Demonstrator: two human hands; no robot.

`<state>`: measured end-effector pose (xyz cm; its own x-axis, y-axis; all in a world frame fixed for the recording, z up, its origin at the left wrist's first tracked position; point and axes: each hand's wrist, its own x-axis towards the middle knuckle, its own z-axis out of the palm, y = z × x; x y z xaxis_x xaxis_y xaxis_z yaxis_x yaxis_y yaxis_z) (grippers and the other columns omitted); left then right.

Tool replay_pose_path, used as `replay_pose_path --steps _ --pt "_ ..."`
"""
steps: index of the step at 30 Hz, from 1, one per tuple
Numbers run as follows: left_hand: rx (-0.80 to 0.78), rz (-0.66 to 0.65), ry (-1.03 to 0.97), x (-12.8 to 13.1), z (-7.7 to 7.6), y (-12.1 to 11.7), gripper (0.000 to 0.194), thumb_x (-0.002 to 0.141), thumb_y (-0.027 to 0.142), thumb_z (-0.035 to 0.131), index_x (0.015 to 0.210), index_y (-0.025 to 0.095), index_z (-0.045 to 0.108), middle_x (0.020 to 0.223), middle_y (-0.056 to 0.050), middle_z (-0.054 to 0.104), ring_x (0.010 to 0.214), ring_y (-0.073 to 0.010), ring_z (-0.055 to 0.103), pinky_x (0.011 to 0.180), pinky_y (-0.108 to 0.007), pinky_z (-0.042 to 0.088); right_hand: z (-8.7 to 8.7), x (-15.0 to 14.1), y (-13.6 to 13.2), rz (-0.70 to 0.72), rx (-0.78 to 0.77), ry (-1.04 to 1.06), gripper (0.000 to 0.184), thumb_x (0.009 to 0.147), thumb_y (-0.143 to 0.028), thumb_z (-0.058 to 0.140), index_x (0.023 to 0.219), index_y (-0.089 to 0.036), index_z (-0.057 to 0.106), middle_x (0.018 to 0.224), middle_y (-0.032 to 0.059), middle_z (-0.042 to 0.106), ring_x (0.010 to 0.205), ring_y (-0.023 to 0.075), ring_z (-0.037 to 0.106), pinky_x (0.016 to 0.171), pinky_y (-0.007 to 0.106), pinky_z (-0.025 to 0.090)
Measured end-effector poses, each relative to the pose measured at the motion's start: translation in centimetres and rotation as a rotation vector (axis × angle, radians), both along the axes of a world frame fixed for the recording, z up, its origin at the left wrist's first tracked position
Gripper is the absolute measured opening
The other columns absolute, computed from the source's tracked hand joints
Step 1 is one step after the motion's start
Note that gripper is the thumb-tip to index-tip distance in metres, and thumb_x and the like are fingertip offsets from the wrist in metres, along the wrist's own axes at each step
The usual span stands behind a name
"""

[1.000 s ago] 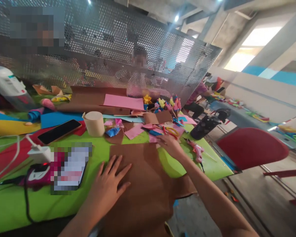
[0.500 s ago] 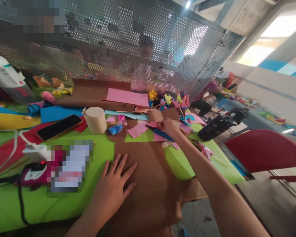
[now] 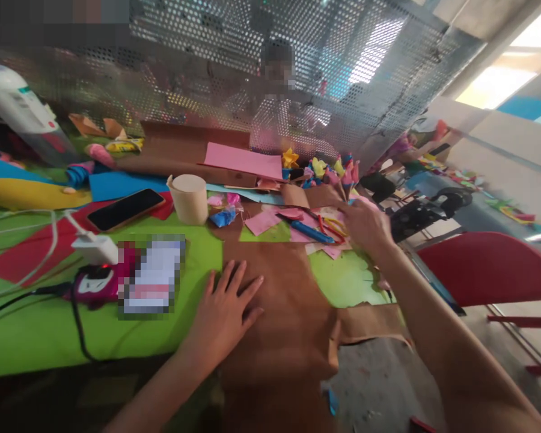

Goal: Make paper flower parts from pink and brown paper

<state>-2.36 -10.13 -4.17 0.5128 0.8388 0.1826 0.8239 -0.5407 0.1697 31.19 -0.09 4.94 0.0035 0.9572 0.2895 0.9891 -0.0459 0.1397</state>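
Note:
My left hand (image 3: 229,316) lies flat with fingers spread on a large sheet of brown paper (image 3: 284,288), which hangs over the table's front edge. My right hand (image 3: 369,225) reaches to the far right of the table. Its fingers point left and are blurred and partly hidden, so what they touch cannot be made out. Just left of it lie a blue-handled cutter (image 3: 311,231) and a tool with red and yellow handles (image 3: 333,228). Pink paper scraps (image 3: 262,221) surround these tools.
A roll of cream tape (image 3: 189,201), a black phone (image 3: 126,209) and a pink power strip (image 3: 99,285) with cables stand at left. Folded paper flowers (image 3: 318,167) line the back by a perforated metal screen (image 3: 234,78). A dark bottle (image 3: 408,219) and a red chair (image 3: 491,267) are at right.
My right hand has moved right, away from the blue-handled cutter, uncovering the red and yellow handles. My left hand stays flat on the brown paper. The view has shifted somewhat.

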Motion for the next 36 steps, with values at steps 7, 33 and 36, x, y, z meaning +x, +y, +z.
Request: replay_pose_path --steps 7,33,36 --pt "-0.04 0.023 -0.057 0.8 0.1 -0.7 0.053 0.091 0.054 0.049 0.14 0.033 0.051 0.154 -0.013 0.04 0.143 -0.0362 0.033 0.109 -0.063 0.032 2.2 -4.7 -2.3 0.288 0.062 0.843 0.026 0.083 -0.038 0.062 0.101 -0.025 0.073 0.089 0.0029 0.074 0.087 0.0253 0.068 0.079 0.039 0.051" --pt "-0.039 0.014 -0.137 -1.6 0.5 -1.7 0.053 0.092 0.053 0.049 0.136 0.023 0.052 0.151 -0.011 0.046 0.142 -0.0287 0.034 0.114 -0.058 0.027 -8.9 -18.5 -1.1 0.32 -0.161 1.859 0.012 0.07 -0.027 0.075 0.066 -0.022 0.065 0.057 -0.0041 0.058 0.053 0.011 0.05 0.053 0.023 0.038" --pt "-0.046 0.021 -0.14 -1.5 0.4 -1.7 0.054 0.092 0.054 0.049 0.137 0.024 0.051 0.151 -0.01 0.046 0.143 -0.0283 0.033 0.114 -0.058 0.027 -8.9 -18.4 -1.2 0.345 -0.169 1.771 0.014 0.078 -0.034 0.067 0.069 -0.022 0.064 0.056 -0.0035 0.056 0.051 0.012 0.047 0.051 0.024 0.036"
